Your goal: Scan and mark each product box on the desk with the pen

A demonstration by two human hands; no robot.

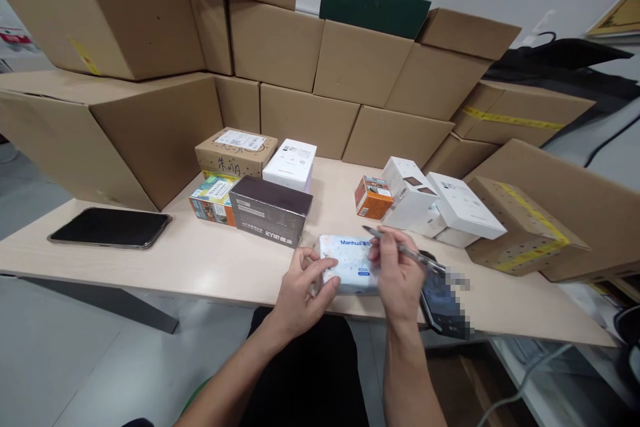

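Tissue pack [347, 259] is laid on the bench [330, 193] by the near edge, between the hands. Judged early-stage: pack is placed and steadied, pen is in hand. No handwriting can be made out on the visible wrapper, so pen work looks left to do.

Left to right: phone [110, 227] is parked at far left, untouched. Next, dark box [270, 211] is grouped with other boxes. Pack's left end is grasped by the left hand [309, 290], fingers half curled, thumb and index laid on the wrapper. Pen [417, 257] is pinched between thumb and fingers of the right hand [400, 280], remaining fingers folded in. Tip is pointed up-left near the pack's far edge; clearance can't be told. Pack's right end is hidden by that hand; contact there can't be confirmed. Orange box [373, 199] is left untouched beyond.
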